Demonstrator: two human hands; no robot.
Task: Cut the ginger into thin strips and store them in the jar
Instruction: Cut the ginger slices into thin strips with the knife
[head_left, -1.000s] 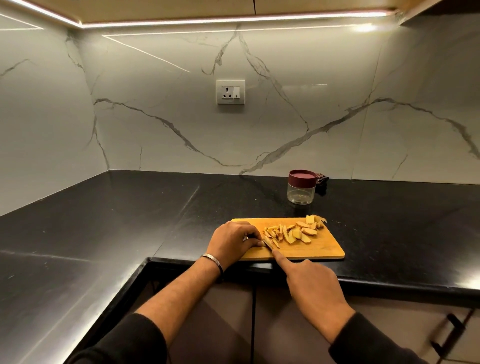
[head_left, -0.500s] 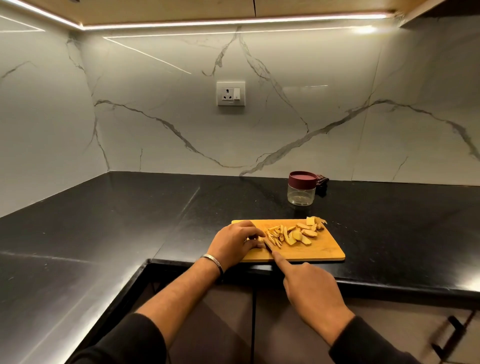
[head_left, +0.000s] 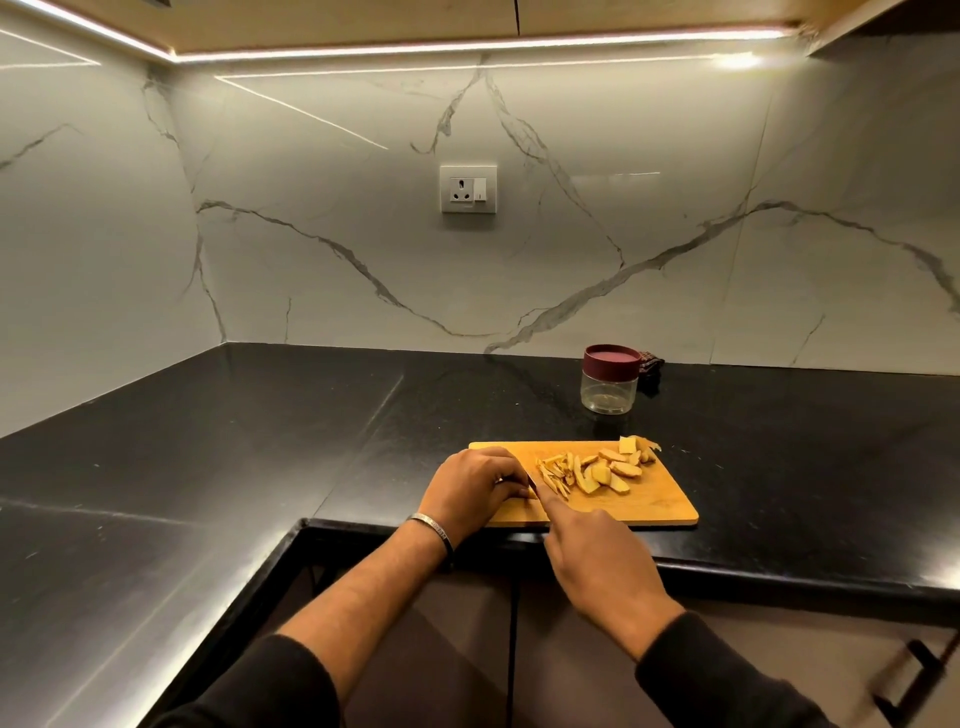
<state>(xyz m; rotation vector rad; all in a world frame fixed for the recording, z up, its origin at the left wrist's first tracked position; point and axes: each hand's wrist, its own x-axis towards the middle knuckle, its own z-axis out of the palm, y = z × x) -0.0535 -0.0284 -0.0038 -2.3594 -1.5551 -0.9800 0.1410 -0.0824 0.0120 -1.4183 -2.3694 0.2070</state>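
Note:
A wooden cutting board (head_left: 649, 501) lies at the counter's front edge. Ginger slices (head_left: 615, 470) and thin strips (head_left: 553, 475) are heaped on its middle and far right. My left hand (head_left: 475, 486) rests curled on the board's left part, its fingertips pinching a small ginger piece (head_left: 529, 493). My right hand (head_left: 597, 558) grips a knife (head_left: 540, 493), index finger stretched along its spine; the blade sits right beside my left fingertips. The handle is hidden in my palm. A clear jar (head_left: 609, 387) with a maroon lid on stands behind the board.
A dark cloth or small object (head_left: 649, 366) lies behind the jar against the marble wall. The black counter (head_left: 260, 441) wraps round to the left in an L. A cabinet handle (head_left: 914, 670) shows below at the right.
The knife blade has shifted slightly along the ginger piece at my left fingertips. Both hands have stayed at the board's left part.

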